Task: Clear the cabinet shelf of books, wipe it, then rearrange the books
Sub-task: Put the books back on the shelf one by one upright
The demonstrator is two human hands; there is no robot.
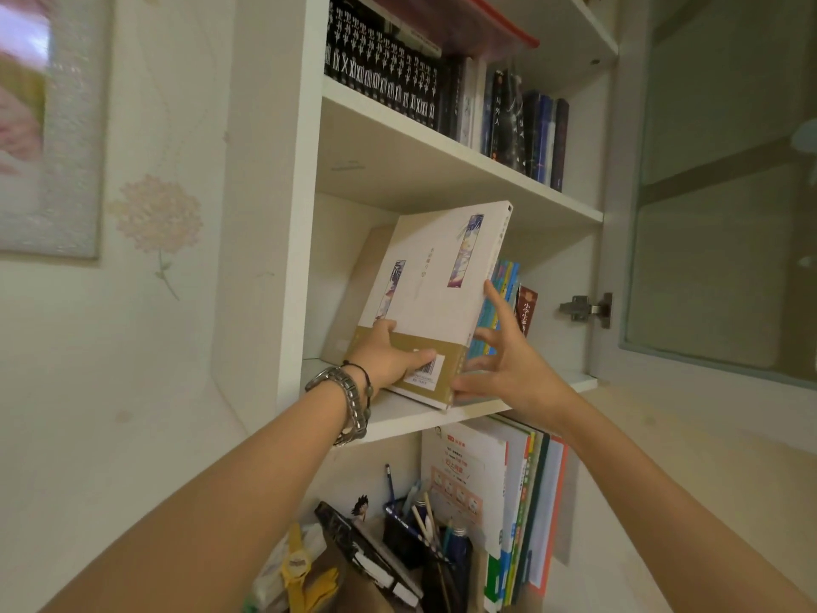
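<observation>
- White wall cabinet point(269, 214), glass door point(725, 214) swung wide on its hinge point(586, 306), so that the middle shelf point(411, 418) can be reached from the front.
- Upper shelf packed with dark volumes point(384, 68) upright and tight; lower compartment holding workbooks point(513, 502) and a pen pot point(404, 537).
- Large white book point(435, 298) with a gold band, tilted left, its bottom corner at the front edge of the middle shelf; leaning that way probably because unsupported on the left.
- Tan board or book point(353, 298) behind it, propped against the cabinet's back corner.
- Few thin colourful books point(504, 285) upright just right of the white one, with a red-brown one point(526, 309) beside them.
- Left hand point(389, 360), bracelets at the wrist, gripping the lower cover, thumb across the barcode, likely to steer the tilt.
- Right hand point(508, 369) spread wide, fingertips against the spine and the thin books, holding nothing, seemingly steadying both.
</observation>
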